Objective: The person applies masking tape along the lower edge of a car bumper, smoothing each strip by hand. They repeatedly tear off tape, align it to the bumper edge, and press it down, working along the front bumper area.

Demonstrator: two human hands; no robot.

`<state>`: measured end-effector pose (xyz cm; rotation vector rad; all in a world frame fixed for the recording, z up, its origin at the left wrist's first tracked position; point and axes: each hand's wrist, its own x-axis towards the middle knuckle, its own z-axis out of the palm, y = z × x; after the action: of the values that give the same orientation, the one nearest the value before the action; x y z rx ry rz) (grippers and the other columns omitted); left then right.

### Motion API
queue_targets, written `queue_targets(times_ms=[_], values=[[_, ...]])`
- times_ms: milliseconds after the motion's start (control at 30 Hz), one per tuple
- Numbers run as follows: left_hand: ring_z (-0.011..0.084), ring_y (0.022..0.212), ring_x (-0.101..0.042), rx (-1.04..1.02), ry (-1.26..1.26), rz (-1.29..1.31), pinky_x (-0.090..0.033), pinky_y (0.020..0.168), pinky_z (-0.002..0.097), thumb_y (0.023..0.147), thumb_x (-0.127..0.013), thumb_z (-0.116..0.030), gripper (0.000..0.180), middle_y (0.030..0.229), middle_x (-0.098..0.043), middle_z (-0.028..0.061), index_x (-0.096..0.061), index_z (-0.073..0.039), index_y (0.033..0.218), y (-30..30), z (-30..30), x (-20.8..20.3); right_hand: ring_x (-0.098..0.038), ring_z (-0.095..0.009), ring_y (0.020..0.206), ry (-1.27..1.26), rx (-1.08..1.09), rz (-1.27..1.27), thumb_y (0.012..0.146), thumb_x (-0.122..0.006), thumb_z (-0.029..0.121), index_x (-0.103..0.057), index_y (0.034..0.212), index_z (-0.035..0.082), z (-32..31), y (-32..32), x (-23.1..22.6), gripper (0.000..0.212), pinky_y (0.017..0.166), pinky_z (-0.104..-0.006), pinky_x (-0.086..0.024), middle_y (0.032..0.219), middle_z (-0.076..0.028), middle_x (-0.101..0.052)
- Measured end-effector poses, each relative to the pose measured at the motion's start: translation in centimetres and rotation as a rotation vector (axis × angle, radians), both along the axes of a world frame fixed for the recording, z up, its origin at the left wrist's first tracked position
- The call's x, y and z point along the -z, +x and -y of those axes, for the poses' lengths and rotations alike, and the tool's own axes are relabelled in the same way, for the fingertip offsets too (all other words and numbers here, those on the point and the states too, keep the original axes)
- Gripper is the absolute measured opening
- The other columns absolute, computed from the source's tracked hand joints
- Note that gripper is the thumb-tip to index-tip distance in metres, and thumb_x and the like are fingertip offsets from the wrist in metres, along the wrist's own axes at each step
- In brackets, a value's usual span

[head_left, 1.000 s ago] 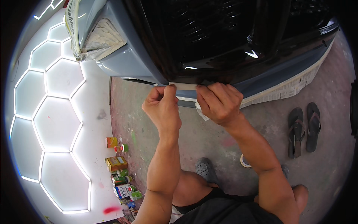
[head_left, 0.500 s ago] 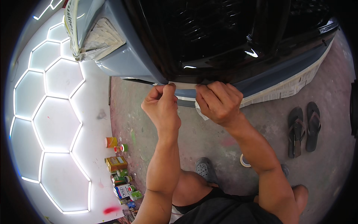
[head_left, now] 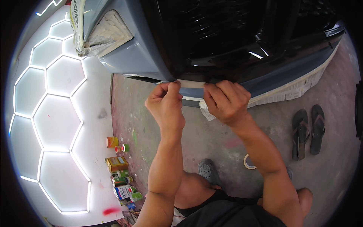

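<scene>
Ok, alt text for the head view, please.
A person's left hand and right hand hold a pale tape strip along a blue-grey car bumper, beside a black panel. A tape roll and dark flip-flops lie on the floor.

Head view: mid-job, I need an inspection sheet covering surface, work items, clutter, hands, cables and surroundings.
Surface: grey floor, with reddish and green stains.
Work items: tape strip spans between the hands near the lower edge of the black grille; newspaper lines the lower edge of the grey bumper.
Clutter: cans along the wall; tape roll and sandals on the floor.
Hands: left hand grips the strip's left end, right hand its right end.
Cables: nothing seen.
Surroundings: white wall at left, with hexagonal lights and a red mark.
</scene>
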<state>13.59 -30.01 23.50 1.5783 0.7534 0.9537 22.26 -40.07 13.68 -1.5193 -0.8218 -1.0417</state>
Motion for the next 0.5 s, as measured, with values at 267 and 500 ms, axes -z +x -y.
queue_targets(times_ms=[267, 500], values=[[0.0042, 0.051, -0.045, 0.003, 0.011, 0.007, -0.029, 0.05, 0.0234, 0.088, -0.079, -0.008, 0.014, 0.062, -0.059, 0.0004, -0.074, 0.002, 0.079, 0.06, -0.18, 0.12, -0.061, -0.013, 0.056, 0.022, -0.001, 0.012, 0.072, -0.078, 0.001, -0.075, 0.085, 0.008, -0.19, 0.09, 0.0, 0.015, 0.05, -0.028, -0.043, 0.073, 0.001, -0.057], [0.0045, 0.051, -0.046, 0.007, 0.003, 0.023, -0.03, 0.049, 0.0232, 0.088, -0.079, -0.007, 0.014, 0.062, -0.059, 0.0008, -0.073, 0.002, 0.078, 0.16, -0.17, -0.08, -0.061, -0.018, 0.056, -0.012, -0.015, -0.034, 0.074, -0.083, 0.003, -0.078, 0.089, 0.006, 0.03, -0.22, -0.42, 0.015, 0.052, -0.0309, -0.046, 0.072, 0.0, -0.06]])
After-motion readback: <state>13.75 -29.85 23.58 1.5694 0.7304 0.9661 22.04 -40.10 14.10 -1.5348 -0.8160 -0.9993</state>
